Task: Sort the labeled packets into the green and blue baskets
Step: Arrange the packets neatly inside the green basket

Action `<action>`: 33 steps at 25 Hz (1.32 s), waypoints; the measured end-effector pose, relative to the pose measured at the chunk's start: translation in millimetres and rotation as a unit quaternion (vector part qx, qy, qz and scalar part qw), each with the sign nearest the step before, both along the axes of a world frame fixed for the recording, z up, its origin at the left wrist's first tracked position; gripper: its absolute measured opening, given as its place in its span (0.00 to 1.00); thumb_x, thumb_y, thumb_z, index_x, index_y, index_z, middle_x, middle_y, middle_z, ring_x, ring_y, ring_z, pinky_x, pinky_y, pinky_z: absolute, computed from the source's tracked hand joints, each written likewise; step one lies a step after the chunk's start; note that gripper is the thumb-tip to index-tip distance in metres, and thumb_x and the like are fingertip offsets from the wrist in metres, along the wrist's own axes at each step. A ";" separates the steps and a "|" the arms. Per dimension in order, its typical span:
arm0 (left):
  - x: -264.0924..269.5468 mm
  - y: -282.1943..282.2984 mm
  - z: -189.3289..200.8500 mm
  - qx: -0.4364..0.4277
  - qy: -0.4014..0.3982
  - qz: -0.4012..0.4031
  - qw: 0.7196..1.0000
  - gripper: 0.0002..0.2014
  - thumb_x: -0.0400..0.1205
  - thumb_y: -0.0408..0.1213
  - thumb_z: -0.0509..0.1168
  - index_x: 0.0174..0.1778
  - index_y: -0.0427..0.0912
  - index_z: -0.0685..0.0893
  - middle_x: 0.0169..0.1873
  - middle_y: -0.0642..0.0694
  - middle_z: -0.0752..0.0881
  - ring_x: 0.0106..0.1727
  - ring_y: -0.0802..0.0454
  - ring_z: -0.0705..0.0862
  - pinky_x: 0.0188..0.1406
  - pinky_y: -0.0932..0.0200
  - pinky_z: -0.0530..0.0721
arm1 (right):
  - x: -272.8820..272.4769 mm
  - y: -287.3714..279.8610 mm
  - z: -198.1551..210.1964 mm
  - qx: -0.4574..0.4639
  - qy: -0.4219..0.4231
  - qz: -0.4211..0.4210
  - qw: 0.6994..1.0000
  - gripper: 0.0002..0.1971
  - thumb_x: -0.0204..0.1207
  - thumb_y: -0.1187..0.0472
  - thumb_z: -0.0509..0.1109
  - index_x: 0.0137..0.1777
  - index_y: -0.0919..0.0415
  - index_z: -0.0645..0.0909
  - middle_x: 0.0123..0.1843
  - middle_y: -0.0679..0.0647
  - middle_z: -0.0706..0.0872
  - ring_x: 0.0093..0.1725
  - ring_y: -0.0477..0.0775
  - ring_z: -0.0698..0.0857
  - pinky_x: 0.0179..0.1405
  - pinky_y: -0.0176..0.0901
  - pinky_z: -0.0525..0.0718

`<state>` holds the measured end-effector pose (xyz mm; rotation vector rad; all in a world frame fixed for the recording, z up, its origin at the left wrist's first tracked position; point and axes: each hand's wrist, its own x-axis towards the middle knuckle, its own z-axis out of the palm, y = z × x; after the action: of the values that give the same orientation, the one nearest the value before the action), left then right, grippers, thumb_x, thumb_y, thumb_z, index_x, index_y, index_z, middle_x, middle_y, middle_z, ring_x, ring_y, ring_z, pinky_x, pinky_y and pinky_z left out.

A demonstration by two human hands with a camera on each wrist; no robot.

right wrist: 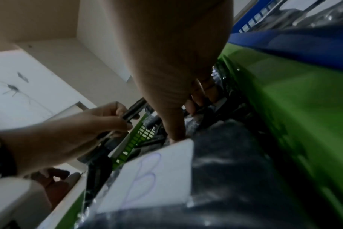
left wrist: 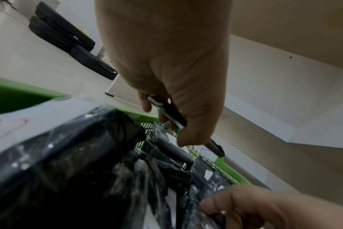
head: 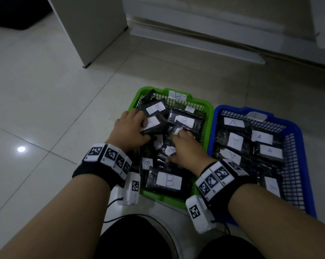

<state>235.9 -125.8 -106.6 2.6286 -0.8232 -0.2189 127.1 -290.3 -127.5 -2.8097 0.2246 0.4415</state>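
A green basket (head: 133, 102) labelled B holds several black packets with white B labels, such as the big one (head: 169, 181) at its near end. Right of it, a blue basket (head: 238, 109) holds packets labelled A (head: 259, 137). My left hand (head: 137, 126) is over the green basket's left side and grips a thin black packet (left wrist: 166, 111) between thumb and fingers. My right hand (head: 182, 139) reaches into the middle of the green basket. Its fingers (right wrist: 196, 99) curl onto a small black packet (head: 177, 130). Much of that packet is hidden by the hand.
The baskets sit side by side on a pale tiled floor (head: 45, 90). A white cabinet (head: 90, 25) stands at the far left and a white furniture base (head: 195, 40) runs along the back. My dark-clothed knees (head: 139, 240) are just in front of the baskets.
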 end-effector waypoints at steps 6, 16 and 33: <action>11.1 -4.9 -12.4 0.103 0.006 -0.046 0.994 0.20 0.70 0.44 0.75 0.56 0.53 0.77 0.71 0.57 0.72 0.76 0.45 0.62 0.75 0.45 0.59 | -3.7 4.7 2.0 0.088 -0.008 -0.042 0.995 0.26 0.67 0.61 0.78 0.60 0.53 0.69 0.63 0.56 0.72 0.63 0.56 0.69 0.51 0.42 0.69; 5.1 6.8 5.3 0.120 0.057 -0.078 0.988 0.13 0.72 0.50 0.73 0.52 0.59 0.85 0.62 0.53 0.76 0.68 0.46 0.71 0.68 0.46 0.68 | 10.2 -29.5 20.4 0.216 -0.136 -0.288 0.923 0.15 0.79 0.65 0.67 0.64 0.54 0.78 0.58 0.55 0.82 0.49 0.52 0.82 0.33 0.33 0.73; 1.6 30.1 14.7 -0.065 0.233 -0.039 0.970 0.14 0.76 0.36 0.69 0.55 0.51 0.76 0.43 0.52 0.87 0.42 0.51 0.86 0.37 0.67 0.80 | 97.5 -8.0 12.1 0.366 -0.191 -0.291 0.863 0.19 0.73 0.75 0.64 0.39 0.48 0.83 0.53 0.53 0.87 0.48 0.54 0.85 0.44 0.46 0.85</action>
<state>237.5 -95.7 -91.9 2.2843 -0.7450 -0.7437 224.6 -298.3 -115.4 -1.8893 0.6344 -0.1600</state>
